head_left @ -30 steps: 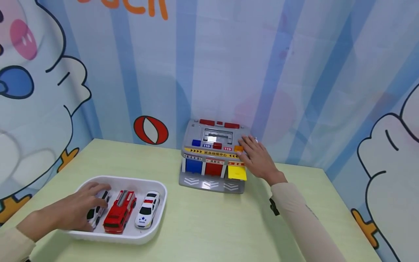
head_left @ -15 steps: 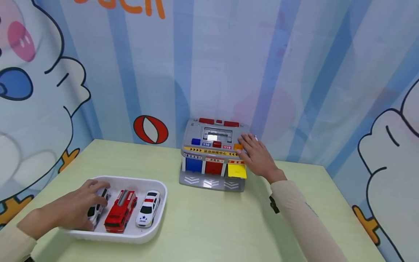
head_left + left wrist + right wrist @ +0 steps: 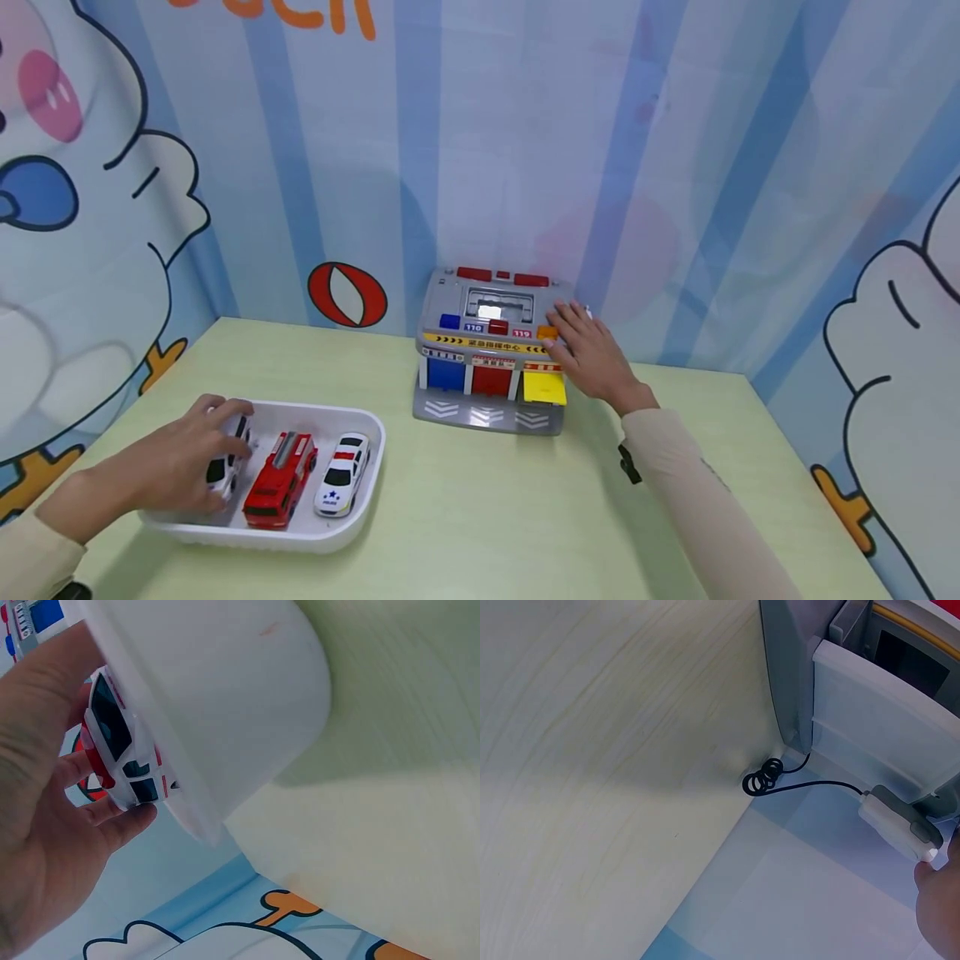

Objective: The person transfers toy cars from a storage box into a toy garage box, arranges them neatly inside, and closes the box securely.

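Observation:
My left hand [image 3: 172,458] grips a white toy car [image 3: 124,742] with dark windows and red trim, thumb on one side and fingers on the other. The car is at the left end of a white tray [image 3: 300,542], partly hidden by the hand in the head view. Beside it in the tray lie a red toy fire truck [image 3: 281,483] and a white toy police car [image 3: 342,475]. My right hand [image 3: 596,358] rests with extended fingers on the right roof edge of a grey toy emergency station [image 3: 450,304].
The station has blue and red doors, and its yellow door [image 3: 544,387] is raised. A white-and-grey handset [image 3: 900,825] on a coiled black cord [image 3: 761,780] is at its side. A striped cartoon curtain [image 3: 495,150] stands behind the pale table [image 3: 480,508].
My left hand has risen slightly, and the white car has come up with it. The right hand stays on the station roof.

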Demonstrator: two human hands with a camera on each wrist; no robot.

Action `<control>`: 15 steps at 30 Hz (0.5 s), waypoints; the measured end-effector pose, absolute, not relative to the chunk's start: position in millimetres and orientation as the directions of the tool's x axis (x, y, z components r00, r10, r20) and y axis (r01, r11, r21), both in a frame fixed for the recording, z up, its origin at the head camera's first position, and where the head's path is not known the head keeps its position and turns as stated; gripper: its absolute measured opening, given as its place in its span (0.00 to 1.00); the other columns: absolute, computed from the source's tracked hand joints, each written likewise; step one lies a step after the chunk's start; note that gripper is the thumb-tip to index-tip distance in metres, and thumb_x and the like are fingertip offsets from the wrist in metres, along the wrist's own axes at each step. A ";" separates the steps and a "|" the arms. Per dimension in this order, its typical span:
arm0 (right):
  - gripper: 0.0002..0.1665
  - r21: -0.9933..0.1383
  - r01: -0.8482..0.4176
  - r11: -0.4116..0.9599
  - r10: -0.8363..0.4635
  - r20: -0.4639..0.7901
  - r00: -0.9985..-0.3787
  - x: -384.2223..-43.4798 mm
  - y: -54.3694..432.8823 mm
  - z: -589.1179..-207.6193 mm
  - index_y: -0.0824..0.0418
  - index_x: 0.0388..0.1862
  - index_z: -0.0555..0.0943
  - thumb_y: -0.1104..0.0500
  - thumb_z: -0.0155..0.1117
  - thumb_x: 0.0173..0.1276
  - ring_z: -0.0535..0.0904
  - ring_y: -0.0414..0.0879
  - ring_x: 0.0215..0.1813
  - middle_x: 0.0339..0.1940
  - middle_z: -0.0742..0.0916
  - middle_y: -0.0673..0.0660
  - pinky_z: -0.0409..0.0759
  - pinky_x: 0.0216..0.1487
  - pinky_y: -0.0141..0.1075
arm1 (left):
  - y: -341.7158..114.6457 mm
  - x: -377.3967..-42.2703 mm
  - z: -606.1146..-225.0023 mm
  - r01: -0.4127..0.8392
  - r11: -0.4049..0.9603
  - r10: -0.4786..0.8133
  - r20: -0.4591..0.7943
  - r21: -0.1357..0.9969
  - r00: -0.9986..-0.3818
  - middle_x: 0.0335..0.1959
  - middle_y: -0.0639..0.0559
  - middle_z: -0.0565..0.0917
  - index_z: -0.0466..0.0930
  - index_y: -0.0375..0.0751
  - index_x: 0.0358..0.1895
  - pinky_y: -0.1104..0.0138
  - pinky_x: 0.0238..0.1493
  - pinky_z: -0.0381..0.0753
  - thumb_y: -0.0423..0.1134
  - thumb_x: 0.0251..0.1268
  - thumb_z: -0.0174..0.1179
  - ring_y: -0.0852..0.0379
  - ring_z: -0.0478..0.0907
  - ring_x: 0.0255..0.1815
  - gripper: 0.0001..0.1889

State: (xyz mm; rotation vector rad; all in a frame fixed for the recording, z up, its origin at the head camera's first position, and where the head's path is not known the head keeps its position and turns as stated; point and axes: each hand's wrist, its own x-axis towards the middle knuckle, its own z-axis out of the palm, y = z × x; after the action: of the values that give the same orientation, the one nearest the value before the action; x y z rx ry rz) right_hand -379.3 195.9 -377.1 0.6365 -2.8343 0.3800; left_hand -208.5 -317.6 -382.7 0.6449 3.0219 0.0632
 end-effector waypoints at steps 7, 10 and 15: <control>0.39 -0.207 -0.441 0.873 -0.385 0.262 -0.885 -379.3 195.8 -377.1 0.54 0.82 0.54 0.38 0.40 0.79 0.42 0.56 0.85 0.84 0.55 0.55 0.43 0.82 0.58 | -308.2 -207.6 -367.0 0.396 0.917 0.397 -0.006 0.045 -0.918 0.63 0.39 0.74 0.90 0.57 0.41 0.45 0.44 0.86 0.52 0.32 0.82 0.31 0.63 0.63 0.24; 0.39 -0.208 -0.445 0.871 -0.388 0.265 -0.883 -379.1 195.7 -376.6 0.54 0.82 0.54 0.38 0.40 0.79 0.43 0.56 0.85 0.84 0.56 0.56 0.43 0.82 0.58 | -304.3 -207.3 -359.1 0.397 0.918 0.397 0.008 0.025 -0.918 0.64 0.38 0.74 0.90 0.57 0.41 0.43 0.44 0.86 0.52 0.33 0.82 0.29 0.62 0.63 0.24; 0.39 -0.203 -0.450 0.870 -0.392 0.268 -0.880 -378.8 195.8 -377.8 0.54 0.82 0.54 0.38 0.40 0.79 0.43 0.56 0.85 0.84 0.56 0.56 0.44 0.82 0.58 | -293.3 -206.7 -347.2 0.408 0.913 0.408 0.045 -0.012 -0.912 0.64 0.37 0.74 0.90 0.55 0.41 0.41 0.44 0.85 0.53 0.32 0.82 0.28 0.63 0.64 0.25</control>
State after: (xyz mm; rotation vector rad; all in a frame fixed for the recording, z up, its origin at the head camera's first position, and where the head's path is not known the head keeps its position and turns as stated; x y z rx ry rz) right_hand -378.8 195.8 -377.8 0.6442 -2.8237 0.3839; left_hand -206.7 -293.3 -347.2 0.6649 3.1177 -0.0038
